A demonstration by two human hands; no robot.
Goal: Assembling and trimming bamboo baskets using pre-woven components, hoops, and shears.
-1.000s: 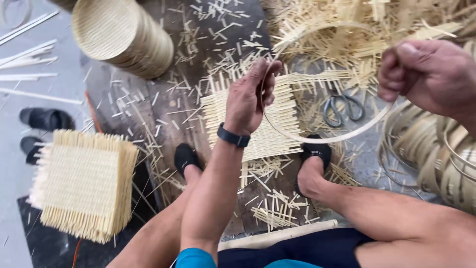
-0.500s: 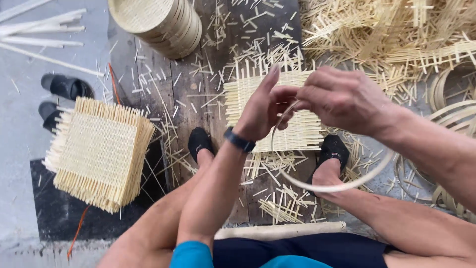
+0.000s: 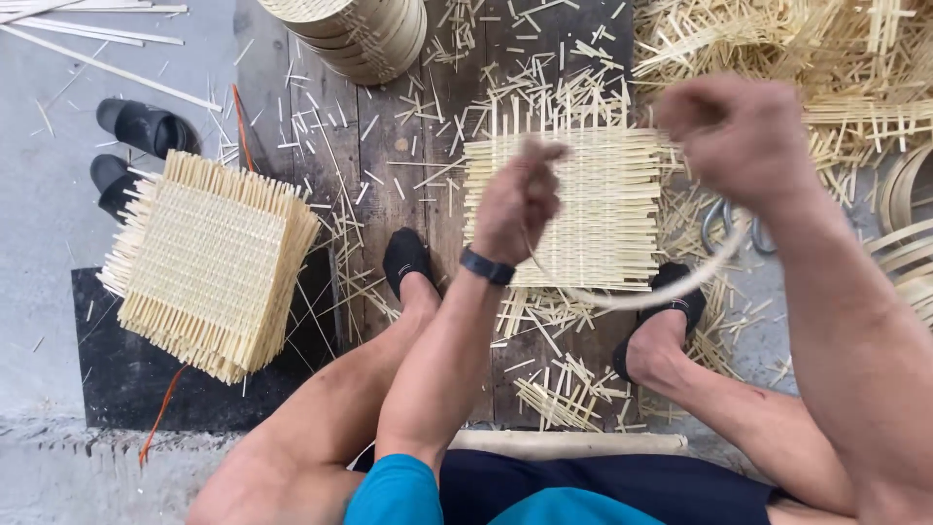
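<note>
My left hand is raised above a woven bamboo mat that lies on the dark wooden boards between my feet. Its fingers pinch one end of a thin curved bamboo strip. The strip bows down and to the right, then rises toward my right hand, which is closed in a fist around its other end, higher up and blurred. A dark band sits on my left wrist.
A stack of woven square mats lies at the left. Round bamboo baskets stand at the top. Loose bamboo sticks litter the boards, with a heap at the top right. Scissors, coiled strips and black sandals are nearby.
My hands were together at the strip half a second ago. Now the right hand has pulled up and away to the right, and the strip bows between both hands.
</note>
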